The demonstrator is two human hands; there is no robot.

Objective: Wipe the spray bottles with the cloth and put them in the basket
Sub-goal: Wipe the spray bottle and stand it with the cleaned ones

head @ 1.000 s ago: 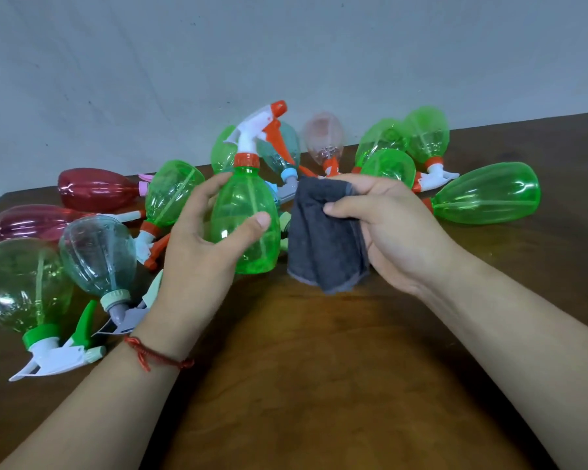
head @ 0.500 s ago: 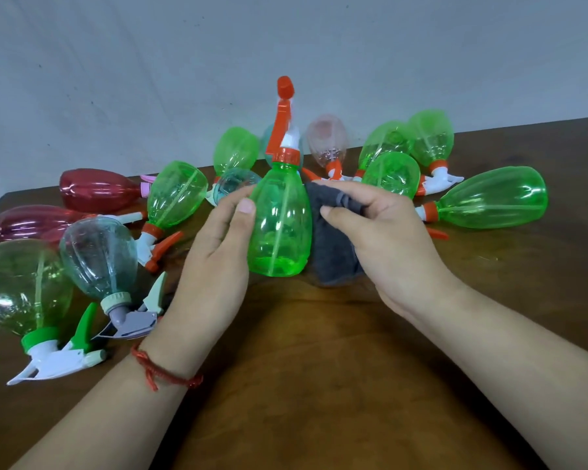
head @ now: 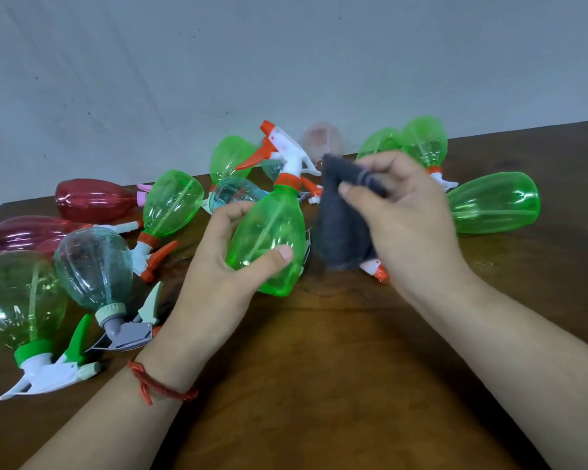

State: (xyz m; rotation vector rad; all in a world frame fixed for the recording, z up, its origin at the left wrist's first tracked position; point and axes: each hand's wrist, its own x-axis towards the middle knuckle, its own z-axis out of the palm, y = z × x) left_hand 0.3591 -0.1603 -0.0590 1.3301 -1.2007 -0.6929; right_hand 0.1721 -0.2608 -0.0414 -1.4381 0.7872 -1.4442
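My left hand [head: 218, 276] grips a green spray bottle [head: 272, 232] round its body, holding it above the table and tilted, its white and orange trigger head [head: 282, 150] pointing up and left. Just right of it my right hand [head: 404, 215] pinches a dark grey cloth [head: 340, 228], which hangs folded beside the bottle. I cannot tell whether the cloth touches the bottle. No basket is in view.
Several more spray bottles lie on the brown wooden table [head: 319, 385]: red ones [head: 95, 200] at far left, clear and green ones [head: 92, 266] at near left, green ones [head: 493, 201] at the back right. A grey wall stands behind the table.
The green bottle has turned in my left hand and now tilts, its trigger head swung to the left. My right hand has lifted the cloth up beside the bottle.
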